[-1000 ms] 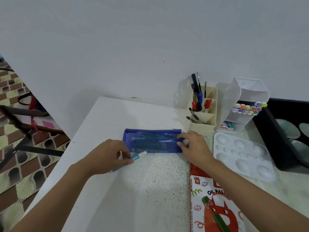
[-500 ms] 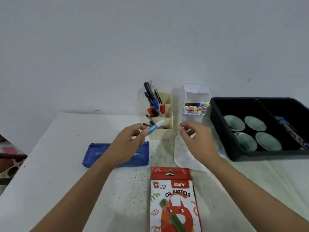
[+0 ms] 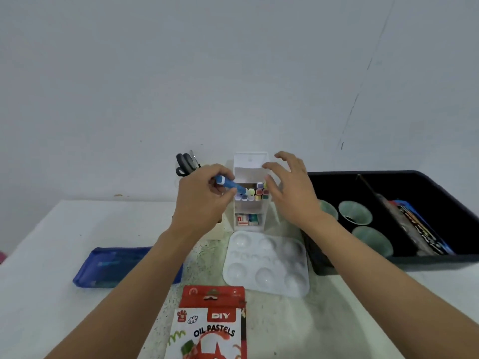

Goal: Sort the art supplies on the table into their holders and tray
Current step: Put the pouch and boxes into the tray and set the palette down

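nearest, the pastels box (image 3: 210, 327) lies at the front of the surface (image 3: 51, 307), pouch (image 3: 114, 265) to its left, palette (image 3: 267, 265) to its right. beyond, the left hand (image 3: 204, 200) pinches a blue marker (image 3: 230, 186), tip at the holder (image 3: 248, 161). the right hand (image 3: 290, 187) hovers beside the holder, fingers spread; contact unclear. bare surface lies far left; the tray (image 3: 388, 177) bounds the right.

A bare pale-grey wall (image 3: 233, 73) rises beyond the left grip (image 3: 202, 200), a thin dark line (image 3: 358, 98) slanting up to its right; the white speckled table (image 3: 51, 255) spreads beneath, evenly lit.
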Action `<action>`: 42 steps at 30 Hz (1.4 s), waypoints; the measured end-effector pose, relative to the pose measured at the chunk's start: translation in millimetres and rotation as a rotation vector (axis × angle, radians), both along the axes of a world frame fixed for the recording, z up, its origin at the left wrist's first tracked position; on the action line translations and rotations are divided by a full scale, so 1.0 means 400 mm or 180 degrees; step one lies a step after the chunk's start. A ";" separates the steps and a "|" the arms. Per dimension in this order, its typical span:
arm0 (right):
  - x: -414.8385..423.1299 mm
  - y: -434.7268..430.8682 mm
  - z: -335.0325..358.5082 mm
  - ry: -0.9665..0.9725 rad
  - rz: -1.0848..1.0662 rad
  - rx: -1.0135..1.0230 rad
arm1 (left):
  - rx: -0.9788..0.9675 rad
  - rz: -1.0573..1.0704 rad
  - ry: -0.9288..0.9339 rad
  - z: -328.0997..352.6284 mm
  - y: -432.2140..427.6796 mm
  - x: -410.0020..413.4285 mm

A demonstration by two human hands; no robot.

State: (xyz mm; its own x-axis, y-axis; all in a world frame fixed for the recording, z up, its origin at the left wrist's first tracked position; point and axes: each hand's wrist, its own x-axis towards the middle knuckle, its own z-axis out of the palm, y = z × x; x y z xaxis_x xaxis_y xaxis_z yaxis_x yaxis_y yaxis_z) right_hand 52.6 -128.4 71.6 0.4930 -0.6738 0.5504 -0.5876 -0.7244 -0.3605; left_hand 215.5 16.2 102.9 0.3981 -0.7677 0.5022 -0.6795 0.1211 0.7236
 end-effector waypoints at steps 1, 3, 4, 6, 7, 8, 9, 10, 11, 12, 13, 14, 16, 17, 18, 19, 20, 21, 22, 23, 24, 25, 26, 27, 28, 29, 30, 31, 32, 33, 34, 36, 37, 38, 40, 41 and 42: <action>-0.001 -0.012 -0.005 0.0039 0.0076 0.0016 | -0.0036 0.0061 0.0015 0.004 -0.006 -0.009; -0.002 -0.028 -0.010 0.0080 0.0220 0.0149 | -0.0094 0.0146 0.0045 0.009 -0.016 -0.023; -0.002 -0.034 -0.012 0.0086 0.0284 0.0216 | -0.0106 0.0152 0.0058 0.011 -0.021 -0.028; -0.002 -0.039 -0.014 0.0057 0.0387 0.0294 | -0.0106 0.0103 0.0047 0.014 -0.029 -0.033; -0.002 -0.040 -0.015 0.0007 0.0432 0.0332 | -0.0096 0.0063 0.0002 0.015 -0.032 -0.035; -0.001 -0.040 -0.017 -0.0055 0.0468 0.0371 | -0.0090 0.0016 -0.0073 0.015 -0.033 -0.036; 0.000 -0.039 -0.020 -0.0110 0.0495 0.0402 | -0.0095 -0.0028 -0.0170 0.016 -0.033 -0.036; 0.000 -0.037 -0.023 -0.0155 0.0517 0.0430 | -0.0107 -0.0061 -0.0277 0.016 -0.034 -0.037; 0.000 -0.035 -0.026 -0.0195 0.0545 0.0450 | -0.0120 -0.0083 -0.0398 0.015 -0.035 -0.037; 0.000 -0.035 -0.029 -0.0236 0.0579 0.0463 | -0.0130 -0.0110 -0.0534 0.014 -0.037 -0.037; 0.000 -0.035 -0.030 -0.0282 0.0616 0.0470 | -0.0135 -0.0153 -0.0671 0.012 -0.041 -0.035; 0.000 -0.036 -0.031 -0.0323 0.0650 0.0472 | -0.0135 -0.0201 -0.0786 0.009 -0.045 -0.035; 0.000 -0.038 -0.031 -0.0379 0.0688 0.0476 | -0.0149 -0.0236 -0.0943 0.000 -0.058 -0.036; 0.001 -0.039 -0.030 -0.0396 0.0695 0.0483 | -0.0169 -0.0231 -0.1004 -0.006 -0.066 -0.037; 0.001 -0.040 -0.030 -0.0412 0.0704 0.0490 | -0.0184 -0.0226 -0.1049 -0.013 -0.075 -0.037; 0.001 -0.041 -0.031 -0.0432 0.0714 0.0496 | -0.0182 -0.0225 -0.1070 -0.021 -0.084 -0.038; 0.001 -0.041 -0.031 -0.0456 0.0722 0.0507 | -0.0157 -0.0227 -0.1065 -0.028 -0.094 -0.039; 0.001 -0.041 -0.031 -0.0482 0.0731 0.0524 | -0.0121 -0.0236 -0.1054 -0.033 -0.105 -0.039; 0.001 -0.041 -0.031 -0.0508 0.0744 0.0556 | -0.0085 -0.0248 -0.1064 -0.038 -0.116 -0.037; -0.001 -0.041 -0.031 -0.0533 0.0758 0.0605 | -0.0049 -0.0258 -0.1105 -0.042 -0.126 -0.035; -0.003 -0.039 -0.030 -0.0555 0.0773 0.0659 | -0.0016 -0.0263 -0.1166 -0.046 -0.136 -0.033; -0.005 -0.038 -0.031 -0.0570 0.0793 0.0710 | 0.0015 -0.0251 -0.1226 -0.050 -0.145 -0.030; -0.007 -0.037 -0.031 -0.0578 0.0825 0.0751 | 0.0043 -0.0217 -0.1272 -0.055 -0.151 -0.025; -0.009 -0.037 -0.033 -0.0580 0.0867 0.0784 | 0.0066 -0.0160 -0.1301 -0.061 -0.154 -0.021; -0.010 -0.037 -0.034 -0.0575 0.0910 0.0808 | 0.0075 -0.0094 -0.1315 -0.066 -0.155 -0.017; -0.010 -0.036 -0.035 -0.0566 0.0939 0.0824 | 0.0080 -0.0052 -0.1316 -0.070 -0.156 -0.013; -0.011 -0.036 -0.036 -0.0559 0.0945 0.0829 | 0.0092 -0.0056 -0.1298 -0.071 -0.156 -0.011; -0.010 -0.037 -0.037 -0.0561 0.0932 0.0826 | 0.0112 -0.0101 -0.1276 -0.070 -0.157 -0.011; -0.009 -0.037 -0.037 -0.0569 0.0916 0.0821 | 0.0125 -0.0178 -0.1279 -0.067 -0.156 -0.011; -0.008 -0.036 -0.037 -0.0579 0.0903 0.0811 | 0.0113 -0.0260 -0.1318 -0.062 -0.154 -0.011; -0.007 -0.034 -0.038 -0.0594 0.0898 0.0792 | 0.0067 -0.0324 -0.1380 -0.057 -0.151 -0.011; -0.004 -0.030 -0.037 -0.0646 0.0894 0.0784 | -0.0099 -0.0299 -0.1539 -0.055 -0.146 -0.010; -0.002 -0.029 -0.036 -0.0676 0.0887 0.0795 | -0.0183 -0.0210 -0.1640 -0.057 -0.146 -0.010; -0.001 -0.027 -0.035 -0.0707 0.0879 0.0808 | -0.0243 -0.0099 -0.1726 -0.060 -0.147 -0.012; 0.000 -0.025 -0.032 -0.0768 0.0857 0.0855 | -0.0266 0.0051 -0.1809 -0.069 -0.155 -0.019; 0.000 -0.025 -0.031 -0.0786 0.0851 0.0897 | -0.0255 0.0085 -0.1839 -0.072 -0.160 -0.022; 0.000 -0.024 -0.030 -0.0792 0.0856 0.0935 | -0.0231 0.0105 -0.1880 -0.075 -0.165 -0.022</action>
